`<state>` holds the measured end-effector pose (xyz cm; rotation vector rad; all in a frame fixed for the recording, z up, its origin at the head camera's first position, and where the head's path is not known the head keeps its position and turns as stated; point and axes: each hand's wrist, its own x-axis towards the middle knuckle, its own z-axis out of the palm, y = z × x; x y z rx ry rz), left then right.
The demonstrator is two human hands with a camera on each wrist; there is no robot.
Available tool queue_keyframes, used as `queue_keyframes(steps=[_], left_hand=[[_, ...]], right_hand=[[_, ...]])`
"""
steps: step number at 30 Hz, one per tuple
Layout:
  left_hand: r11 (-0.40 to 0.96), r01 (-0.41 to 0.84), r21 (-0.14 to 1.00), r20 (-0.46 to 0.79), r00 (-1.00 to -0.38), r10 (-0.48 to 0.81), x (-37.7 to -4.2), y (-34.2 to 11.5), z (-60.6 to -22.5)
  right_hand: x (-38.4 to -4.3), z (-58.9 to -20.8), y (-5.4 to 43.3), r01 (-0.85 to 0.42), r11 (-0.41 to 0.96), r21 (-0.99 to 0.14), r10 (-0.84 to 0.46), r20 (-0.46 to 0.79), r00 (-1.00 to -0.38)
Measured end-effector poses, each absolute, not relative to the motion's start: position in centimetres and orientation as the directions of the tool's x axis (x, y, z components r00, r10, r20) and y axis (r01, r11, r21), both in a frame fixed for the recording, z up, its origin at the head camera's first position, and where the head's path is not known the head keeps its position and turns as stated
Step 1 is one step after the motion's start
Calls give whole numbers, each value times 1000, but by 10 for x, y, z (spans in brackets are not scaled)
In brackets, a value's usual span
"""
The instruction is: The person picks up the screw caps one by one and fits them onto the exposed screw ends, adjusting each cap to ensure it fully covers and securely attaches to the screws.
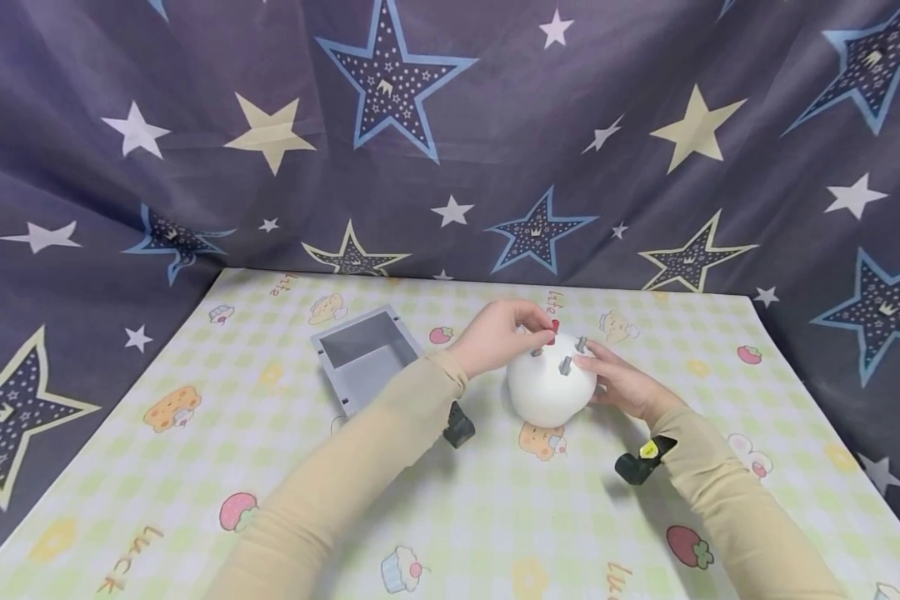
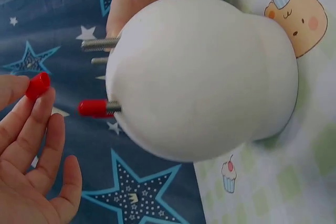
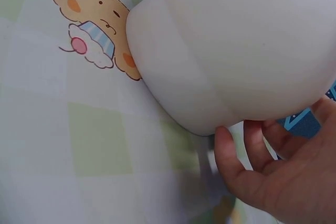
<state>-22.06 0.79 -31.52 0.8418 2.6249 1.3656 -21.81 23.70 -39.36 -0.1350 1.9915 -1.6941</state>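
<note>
A white rounded body (image 1: 547, 387) stands on the table, and threaded metal bolts (image 2: 100, 44) stick out of its top. One bolt carries a red cap (image 2: 94, 108) over its end. My left hand (image 1: 498, 333) pinches another red cap (image 2: 38, 85) between thumb and fingertips, apart from the bolts in the left wrist view; its other fingers are spread. My right hand (image 1: 622, 379) holds the white body from the right side. In the right wrist view, its fingers (image 3: 227, 153) curve against the body's lower side, and part of that hand is hidden behind the body in the head view.
A grey open-topped box (image 1: 367, 358) sits left of the white body, partly covered by the left forearm. The checked tablecloth (image 1: 450, 517) has printed cartoons. Behind the table hangs a dark star-patterned curtain (image 1: 480, 150). Black wrist devices (image 1: 633, 468) are worn on both arms.
</note>
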Motion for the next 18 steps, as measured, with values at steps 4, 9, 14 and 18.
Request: queue_keyframes(steps=[4,9,14,18], left_hand=[[456,468,757,209,-835,510,-219,14,-320],[478,499,723,219,-822,526,-218,22,-321],[497,512,701,203,-811,550,-218,28,-323],[517,542,662,205,-795,572,-218,31,-326]], right_hand=[[-218,-398,237,253,216,-943,-400,-322,-858],[-218,-399,239,241,214,-946,-402,-311,-861],[-218,-398,239,232,209,-950,-407,-300,-863],[-218,-397,239,225,208,-952,-407,-293,-865]])
